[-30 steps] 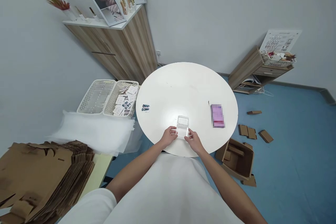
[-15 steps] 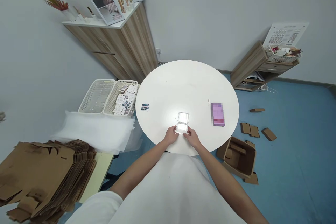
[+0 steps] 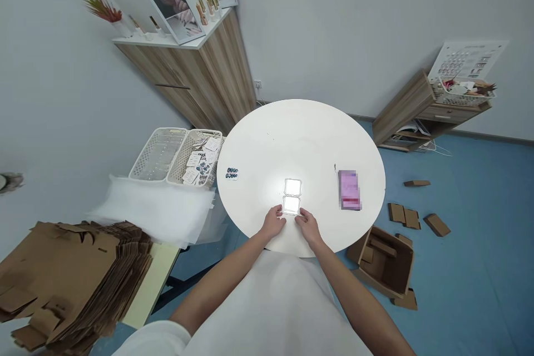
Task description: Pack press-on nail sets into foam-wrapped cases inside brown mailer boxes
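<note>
A clear plastic case (image 3: 291, 205) lies unfolded on the white round table (image 3: 300, 139), its lid half spread flat on the far side. Glare covers much of both halves, so the inside is hard to make out. My left hand (image 3: 273, 222) rests by the near left corner, fingertips at the case's edge and thumb apart from it. At the opposite near corner, my right hand (image 3: 308, 226) has its fingers loosely spread, fingertips close to the edge. Neither hand grips the case. A small card with dark blue oval pieces (image 3: 231, 173) lies toward the table's left edge.
A blurred purple packet (image 3: 349, 190) lies on the table's right side. Two white baskets (image 3: 169, 154) hold clear cases and cards at the left, near stacked flat cardboard (image 3: 83, 278). An open carton (image 3: 384, 261) and small brown boxes (image 3: 404, 215) sit on the floor.
My thumbs have come off the case's near edge and both hands have loosened, drawing slightly back. The case stays unfolded on the table. The view has shifted a little.
</note>
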Available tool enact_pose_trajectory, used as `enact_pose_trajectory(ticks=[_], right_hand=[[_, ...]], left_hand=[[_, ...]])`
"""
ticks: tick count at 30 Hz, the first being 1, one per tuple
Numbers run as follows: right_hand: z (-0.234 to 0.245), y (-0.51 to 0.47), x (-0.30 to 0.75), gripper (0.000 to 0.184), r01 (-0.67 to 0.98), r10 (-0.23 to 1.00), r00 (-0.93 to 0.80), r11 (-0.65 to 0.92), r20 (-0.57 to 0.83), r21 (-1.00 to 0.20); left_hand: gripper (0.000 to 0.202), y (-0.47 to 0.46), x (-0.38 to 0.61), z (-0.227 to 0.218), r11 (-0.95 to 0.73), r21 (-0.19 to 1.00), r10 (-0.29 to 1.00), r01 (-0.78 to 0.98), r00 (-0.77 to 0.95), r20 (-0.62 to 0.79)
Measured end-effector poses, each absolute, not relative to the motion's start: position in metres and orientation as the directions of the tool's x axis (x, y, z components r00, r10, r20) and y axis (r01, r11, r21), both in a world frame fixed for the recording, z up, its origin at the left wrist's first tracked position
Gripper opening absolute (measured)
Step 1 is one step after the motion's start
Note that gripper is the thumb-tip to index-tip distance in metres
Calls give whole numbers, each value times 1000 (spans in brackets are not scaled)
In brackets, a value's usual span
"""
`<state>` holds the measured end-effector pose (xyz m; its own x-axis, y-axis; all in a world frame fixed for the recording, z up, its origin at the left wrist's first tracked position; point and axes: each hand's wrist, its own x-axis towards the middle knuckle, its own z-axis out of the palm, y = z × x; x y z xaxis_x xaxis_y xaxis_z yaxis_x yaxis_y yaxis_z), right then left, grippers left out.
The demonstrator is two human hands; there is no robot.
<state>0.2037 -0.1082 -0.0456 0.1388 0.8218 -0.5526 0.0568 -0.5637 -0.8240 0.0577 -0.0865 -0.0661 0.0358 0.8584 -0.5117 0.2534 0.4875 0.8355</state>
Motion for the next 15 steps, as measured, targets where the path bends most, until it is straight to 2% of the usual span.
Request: enact_pose_trajectory(ticks=[7,11,15], right_hand=[[-58,-107,205,58,33,816,127,-572,-565,-819],[-64,-109,199,55,24,839,169,-528,-517,-849],[-58,-112,194,49,122,854,257,-493,-453,-861]], left_hand=[[57,-88,56,-70,506,842,852,187,47,-522],[58,-88,53,-73,508,846,851,161,59,-522],[56,-86,45,-73,493,854,856,167,84,-511]])
